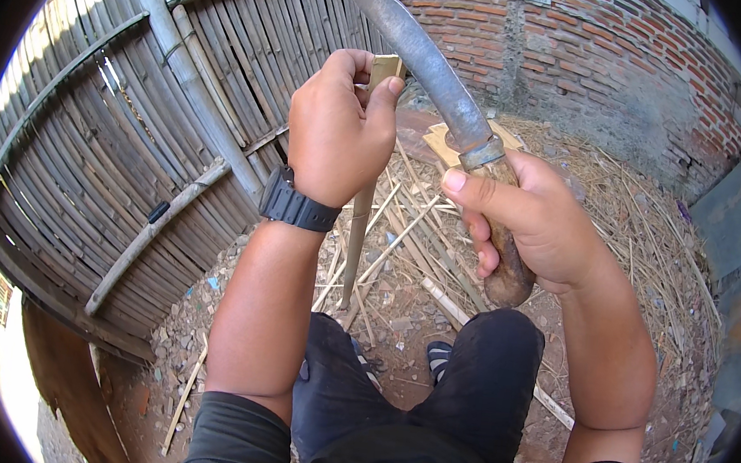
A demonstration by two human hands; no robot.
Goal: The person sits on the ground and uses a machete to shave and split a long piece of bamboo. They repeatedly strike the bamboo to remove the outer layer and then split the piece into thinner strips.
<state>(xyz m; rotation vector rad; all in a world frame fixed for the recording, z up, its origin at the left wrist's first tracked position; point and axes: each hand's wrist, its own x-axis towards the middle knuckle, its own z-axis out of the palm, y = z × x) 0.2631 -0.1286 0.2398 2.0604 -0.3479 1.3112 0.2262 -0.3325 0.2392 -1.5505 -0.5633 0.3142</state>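
Observation:
My left hand (343, 134), with a black watch (301, 202) at its wrist, is closed round a split bamboo piece (357, 243). The piece stands nearly upright; its cut top shows above my thumb and its lower end reaches down toward the ground. In my right hand (541, 214) is a machete (435, 71), gripped by its worn wooden handle with the thumb laid along it. The dark, scuffed blade slants up and left, passing close by the bamboo's top. Whether the two touch I cannot tell.
Loose bamboo strips (401, 234) and straw (640, 235) litter the ground before my knees. Pale wood pieces (443, 143) lie behind the machete. A bamboo wall (199, 87) closes the left side, a brick wall (576, 56) the back, and grey sheets (732, 225) lean at right.

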